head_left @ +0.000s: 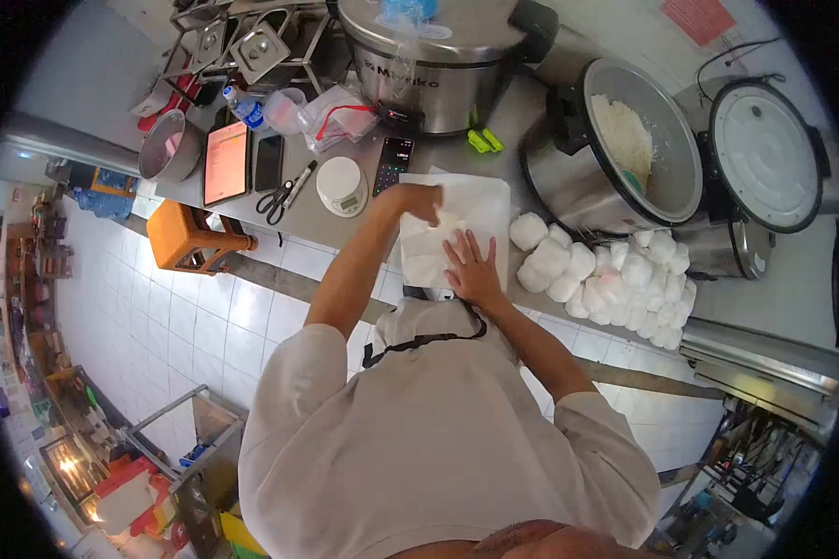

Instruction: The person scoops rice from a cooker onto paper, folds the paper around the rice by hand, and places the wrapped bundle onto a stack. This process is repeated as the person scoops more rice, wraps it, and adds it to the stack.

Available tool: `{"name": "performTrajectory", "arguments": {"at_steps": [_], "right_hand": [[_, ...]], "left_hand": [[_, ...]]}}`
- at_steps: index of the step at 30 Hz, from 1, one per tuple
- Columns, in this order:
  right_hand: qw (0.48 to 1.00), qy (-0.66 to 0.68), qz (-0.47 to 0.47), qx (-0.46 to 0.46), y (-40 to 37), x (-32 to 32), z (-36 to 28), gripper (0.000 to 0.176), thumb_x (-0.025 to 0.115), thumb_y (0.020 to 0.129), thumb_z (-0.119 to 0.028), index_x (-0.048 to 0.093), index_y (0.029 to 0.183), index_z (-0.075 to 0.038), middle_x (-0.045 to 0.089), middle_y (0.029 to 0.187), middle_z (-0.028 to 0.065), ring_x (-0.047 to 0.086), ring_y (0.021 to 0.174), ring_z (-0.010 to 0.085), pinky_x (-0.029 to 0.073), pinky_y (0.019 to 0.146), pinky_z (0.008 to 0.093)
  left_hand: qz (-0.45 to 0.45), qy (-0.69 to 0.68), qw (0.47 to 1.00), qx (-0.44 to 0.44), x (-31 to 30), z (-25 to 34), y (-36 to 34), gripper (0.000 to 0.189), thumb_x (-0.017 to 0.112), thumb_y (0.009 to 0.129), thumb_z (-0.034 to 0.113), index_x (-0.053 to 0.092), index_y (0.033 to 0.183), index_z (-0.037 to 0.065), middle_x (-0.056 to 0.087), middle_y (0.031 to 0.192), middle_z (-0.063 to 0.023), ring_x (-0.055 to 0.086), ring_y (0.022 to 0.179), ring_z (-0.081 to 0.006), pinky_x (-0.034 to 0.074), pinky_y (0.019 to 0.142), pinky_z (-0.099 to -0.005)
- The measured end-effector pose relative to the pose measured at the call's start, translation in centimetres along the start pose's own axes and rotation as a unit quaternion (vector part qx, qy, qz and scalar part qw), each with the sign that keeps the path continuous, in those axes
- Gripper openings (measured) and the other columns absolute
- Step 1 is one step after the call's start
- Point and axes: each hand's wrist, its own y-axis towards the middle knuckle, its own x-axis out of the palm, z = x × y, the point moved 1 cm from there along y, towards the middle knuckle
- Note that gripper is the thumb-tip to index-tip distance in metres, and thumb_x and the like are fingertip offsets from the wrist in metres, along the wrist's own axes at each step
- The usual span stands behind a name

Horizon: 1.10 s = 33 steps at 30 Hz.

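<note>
A stack of white paper sheets [475, 196] lies at the counter's front edge, close to my body. A small pale clump, perhaps rice [448, 224], shows on the top sheet between my hands. My left hand [414, 201] is bent over the paper from the left with its fingers curled; what they hold, if anything, is hidden. On the lower right part of the sheet, my right hand [474, 270] rests open, fingers spread. Several white wrapped bundles [615, 279] are piled just right of the paper.
An open cooker of rice [625, 140] stands at right beside its lid [767, 154]. Behind the paper is a large closed cooker [429, 84]. A scale [342, 186], calculator [393, 165], scissors [275, 200], tablet [226, 163] and metal pot [171, 147] sit at left. An orange stool [186, 238] stands below.
</note>
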Motion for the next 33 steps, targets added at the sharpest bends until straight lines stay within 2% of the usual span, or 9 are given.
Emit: {"name": "performTrajectory", "arguments": {"at_steps": [2,4,11,14,17,20,24,29,33], "right_hand": [[1.0,-0.005,0.014,-0.002,-0.1,0.7,0.0,0.075,0.066,0.093,-0.041,0.038,0.16,-0.02,0.028,0.168,0.0141,0.026,0.155,0.0344,0.016,0.115,0.0779],[1.0,-0.004,0.011,0.008,0.1,0.5,-0.3,0.075,0.065,0.093,-0.041,0.039,0.159,-0.019,0.028,0.168,0.0158,0.026,0.155,0.0358,0.015,0.115,0.0776],[0.997,-0.024,-0.048,0.057,0.4,0.8,-0.3,0.073,0.065,0.092,-0.041,0.042,0.157,-0.016,0.031,0.165,0.0182,0.025,0.155,0.0371,0.016,0.118,0.0744],[0.994,0.009,-0.089,0.068,0.3,0.5,0.1,0.07,0.065,0.092,-0.036,0.043,0.156,-0.015,0.035,0.163,0.0186,0.028,0.154,0.0362,0.019,0.12,0.0704],[0.989,0.148,-0.007,0.016,-0.3,-3.5,0.1,0.064,0.063,0.091,-0.022,0.047,0.151,-0.009,0.04,0.159,0.017,0.032,0.151,0.035,0.028,0.117,0.0663],[0.996,-0.062,0.042,-0.045,4.1,-9.5,-0.9,0.059,0.062,0.088,-0.013,0.053,0.146,-0.006,0.047,0.157,0.0103,0.042,0.145,0.0309,0.035,0.113,0.0614],[0.993,-0.109,0.042,-0.036,4.0,-3.1,4.2,0.05,0.06,0.088,-0.012,0.06,0.137,-0.004,0.052,0.15,0.0067,0.047,0.138,0.0224,0.035,0.111,0.0614],[0.995,-0.041,0.083,-0.022,2.8,1.3,6.7,0.036,0.061,0.089,-0.011,0.068,0.123,-0.004,0.067,0.133,0.0075,0.058,0.129,0.0213,0.042,0.107,0.0487],[0.988,0.132,-0.046,0.072,5.3,-0.2,8.1,0.025,0.062,0.089,-0.009,0.07,0.112,-0.008,0.071,0.119,0.0134,0.065,0.116,0.0285,0.049,0.099,0.046]], "left_hand": [[0.06,0.053,0.986,-0.149,-2.1,6.2,-1.3,0.028,0.073,0.081,0.022,0.07,0.104,0.008,0.071,0.112,-0.0147,0.07,0.106,-0.0318,0.05,0.101,-0.0487],[0.139,0.218,0.953,-0.155,1.6,4.2,1.9,0.033,0.072,0.084,0.024,0.07,0.113,0.008,0.071,0.111,-0.0132,0.071,0.106,-0.029,0.049,0.103,-0.0499],[0.411,0.174,0.893,-0.057,10.9,9.1,-3.8,0.049,0.059,0.092,0.012,0.058,0.141,0.004,0.063,0.141,-0.0136,0.06,0.131,-0.0292,0.033,0.122,-0.0498],[0.412,0.183,0.888,-0.089,13.2,8.9,-4.1,0.058,0.055,0.093,0.014,0.048,0.149,0.002,0.048,0.157,-0.0147,0.045,0.146,-0.0281,0.025,0.126,-0.0496],[0.409,0.165,0.894,-0.077,13.7,8.1,-4.2,0.061,0.054,0.094,0.013,0.043,0.153,0.003,0.04,0.163,-0.0143,0.038,0.151,-0.0296,0.024,0.127,-0.0501],[0.425,0.149,0.892,-0.044,14.4,7.4,-4.0,0.06,0.053,0.095,0.014,0.043,0.153,0.003,0.039,0.163,-0.0142,0.037,0.151,-0.0302,0.025,0.126,-0.05],[0.424,0.184,0.885,-0.052,14.8,6.7,-5.9,0.058,0.054,0.095,0.015,0.046,0.152,0.004,0.037,0.164,-0.0141,0.036,0.152,-0.0295,0.028,0.125,-0.0492],[0.412,0.15,0.897,-0.059,16.0,3.2,-7.6,0.05,0.058,0.094,0.012,0.053,0.143,0.005,0.058,0.145,-0.014,0.051,0.138,-0.0308,0.041,0.115,-0.0487],[0.312,-0.03,0.937,-0.151,12.9,2.8,-6.9,0.038,0.062,0.092,0.011,0.064,0.13,0.01,0.073,0.115,-0.0147,0.067,0.112,-0.0346,0.054,0.099,-0.0469]]}}
